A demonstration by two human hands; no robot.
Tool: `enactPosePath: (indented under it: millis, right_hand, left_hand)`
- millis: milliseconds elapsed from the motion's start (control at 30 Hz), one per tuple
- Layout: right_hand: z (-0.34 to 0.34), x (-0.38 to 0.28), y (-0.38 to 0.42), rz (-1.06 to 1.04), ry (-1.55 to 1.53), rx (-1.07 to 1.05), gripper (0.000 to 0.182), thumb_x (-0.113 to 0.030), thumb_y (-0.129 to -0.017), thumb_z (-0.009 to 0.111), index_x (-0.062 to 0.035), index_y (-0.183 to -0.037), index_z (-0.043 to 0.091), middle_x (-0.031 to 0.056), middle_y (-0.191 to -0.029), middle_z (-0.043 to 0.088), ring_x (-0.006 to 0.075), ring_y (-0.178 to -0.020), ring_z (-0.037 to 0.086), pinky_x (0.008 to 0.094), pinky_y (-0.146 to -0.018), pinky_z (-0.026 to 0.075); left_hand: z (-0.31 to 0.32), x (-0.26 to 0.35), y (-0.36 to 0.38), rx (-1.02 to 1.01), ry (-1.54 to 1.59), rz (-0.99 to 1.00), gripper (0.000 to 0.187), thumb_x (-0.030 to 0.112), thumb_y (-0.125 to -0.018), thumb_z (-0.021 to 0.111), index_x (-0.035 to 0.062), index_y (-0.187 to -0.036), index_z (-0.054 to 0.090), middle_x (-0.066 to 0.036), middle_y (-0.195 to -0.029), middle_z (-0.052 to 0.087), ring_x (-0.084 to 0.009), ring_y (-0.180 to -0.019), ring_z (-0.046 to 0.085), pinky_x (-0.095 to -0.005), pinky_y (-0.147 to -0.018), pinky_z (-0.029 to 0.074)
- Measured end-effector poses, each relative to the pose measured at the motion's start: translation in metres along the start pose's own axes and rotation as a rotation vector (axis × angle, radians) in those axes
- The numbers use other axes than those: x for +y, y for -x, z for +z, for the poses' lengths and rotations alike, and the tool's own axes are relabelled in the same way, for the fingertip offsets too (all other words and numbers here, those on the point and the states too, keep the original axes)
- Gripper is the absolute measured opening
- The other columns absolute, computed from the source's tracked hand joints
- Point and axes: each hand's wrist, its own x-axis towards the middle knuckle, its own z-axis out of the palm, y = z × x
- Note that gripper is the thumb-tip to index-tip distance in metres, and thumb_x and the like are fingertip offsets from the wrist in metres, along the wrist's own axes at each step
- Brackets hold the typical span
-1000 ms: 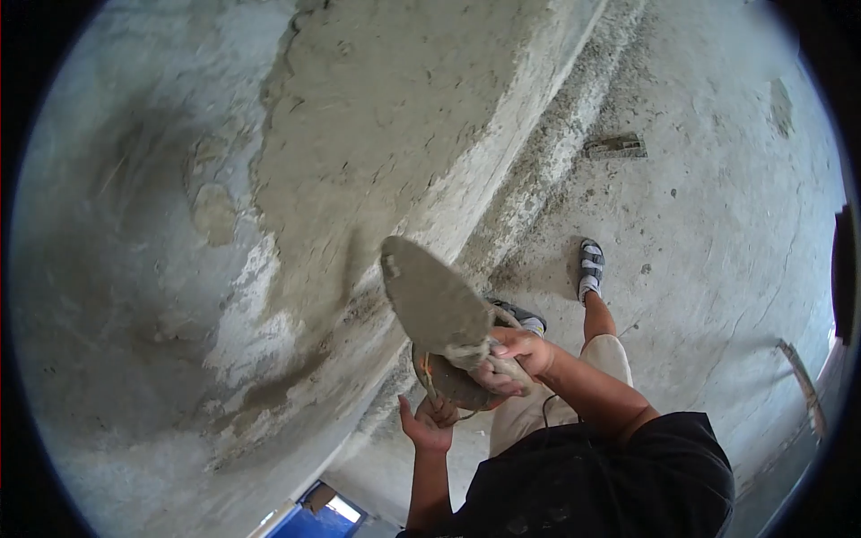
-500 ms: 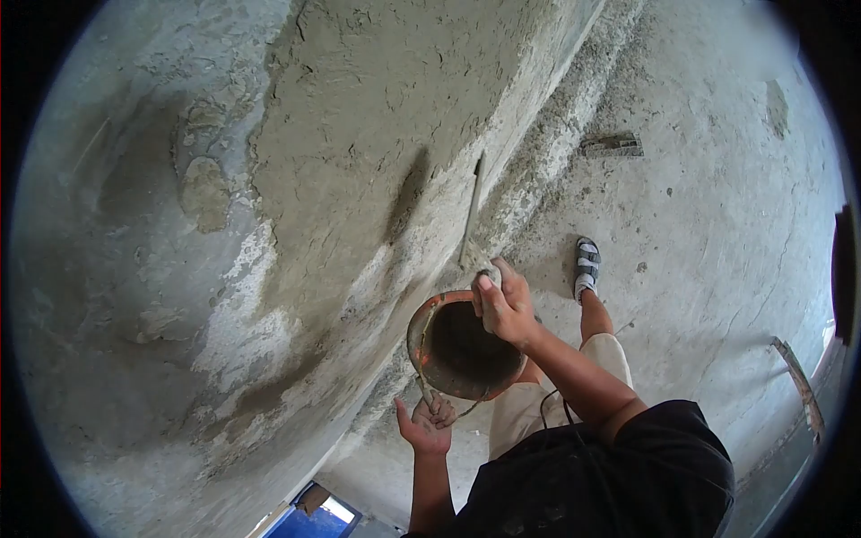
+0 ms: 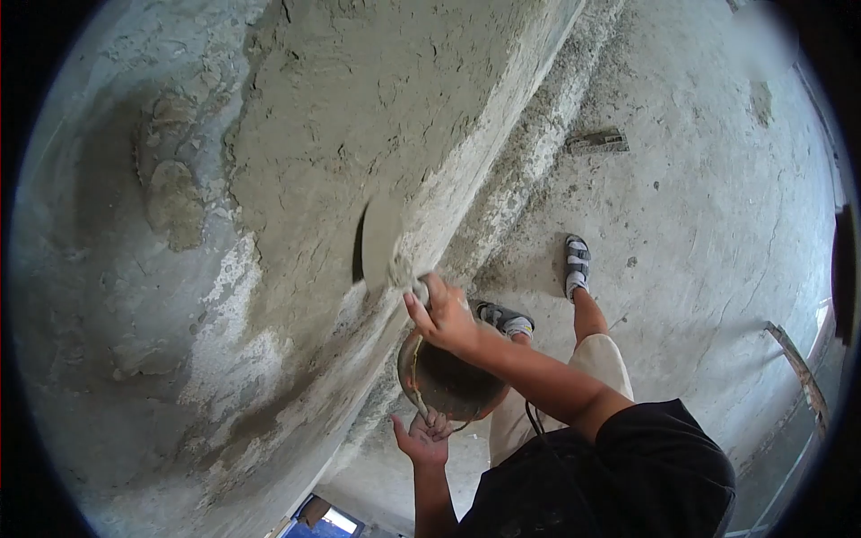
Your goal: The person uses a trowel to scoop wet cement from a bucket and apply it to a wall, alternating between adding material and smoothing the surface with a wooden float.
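Observation:
My right hand (image 3: 446, 316) is closed around the handle of a plastering trowel (image 3: 382, 244). Its flat blade lies close along the wall (image 3: 359, 117), over the lower part of a grey, rough plaster patch, and casts a dark shadow to its left. Below that hand hangs a round, mortar-stained orange bucket (image 3: 457, 384), partly covered by my right forearm. My left hand (image 3: 423, 439) has its fingers curled on the bucket's rope handle (image 3: 415, 377), with the thumb sticking out to the side.
Pale bare patches and a lump of plaster (image 3: 175, 204) mark the wall on the left. On the floor lie a small rough block (image 3: 599, 142) and crumbs of mortar along the wall's foot. My sandalled feet (image 3: 578, 265) stand near the bucket. A worn strip (image 3: 798, 372) leans at the right.
My right hand has swung left from above the bucket to the wall, turning the trowel from edge-on to show its blade. The bucket and left hand have shifted slightly down in view.

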Motion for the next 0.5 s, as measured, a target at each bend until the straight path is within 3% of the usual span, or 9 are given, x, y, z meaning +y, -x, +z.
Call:
enactPosePath:
  millis: [133, 233, 367, 500]
  right_hand:
    - [-0.021, 0.004, 0.017, -0.073, 0.031, -0.045, 0.022, -0.022, -0.091, 0.057, -0.0012, -0.098, 0.051, 0.0167, -0.061, 0.056, 0.0376, -0.054, 0.059, 0.0406, -0.053, 0.047]
    - [-0.035, -0.003, -0.001, 0.125, -0.186, 0.040, 0.021, -0.021, -0.092, 0.057, -0.0009, -0.098, 0.051, 0.0139, -0.061, 0.057, 0.0307, -0.055, 0.062, 0.0383, -0.054, 0.047]
    - [-0.027, -0.030, -0.044, 0.097, -0.189, 0.122, 0.022, -0.022, -0.091, 0.057, -0.0011, -0.097, 0.051, 0.0151, -0.061, 0.057, 0.0331, -0.056, 0.062, 0.0388, -0.054, 0.047]
    - [-0.008, -0.008, -0.013, -0.040, -0.033, -0.054, 0.023, -0.023, -0.091, 0.058, -0.0018, -0.095, 0.051, 0.0169, -0.061, 0.057, 0.0365, -0.058, 0.061, 0.0401, -0.052, 0.047]
  left_hand:
    - [0.005, 0.004, 0.001, 0.082, 0.008, -0.005, 0.072, 0.077, -0.082, 0.033, 0.0063, -0.072, 0.042, 0.002, -0.055, 0.026, -0.0107, -0.049, 0.023, -0.0242, -0.050, 0.020]
    - [-0.005, 0.003, 0.004, 0.056, -0.037, 0.020, 0.072, 0.077, -0.082, 0.033, 0.0063, -0.072, 0.042, 0.002, -0.054, 0.026, -0.0108, -0.049, 0.023, -0.0238, -0.049, 0.021]
    - [-0.007, 0.001, 0.000, 0.074, 0.007, 0.043, 0.071, 0.076, -0.083, 0.034, 0.0065, -0.073, 0.042, 0.002, -0.055, 0.027, -0.0106, -0.048, 0.023, -0.0238, -0.048, 0.020]
    - [-0.007, -0.004, -0.006, 0.061, 0.020, 0.050, 0.070, 0.076, -0.082, 0.034, 0.0064, -0.073, 0.042, 0.002, -0.057, 0.027, -0.0099, -0.048, 0.023, -0.0239, -0.048, 0.020]
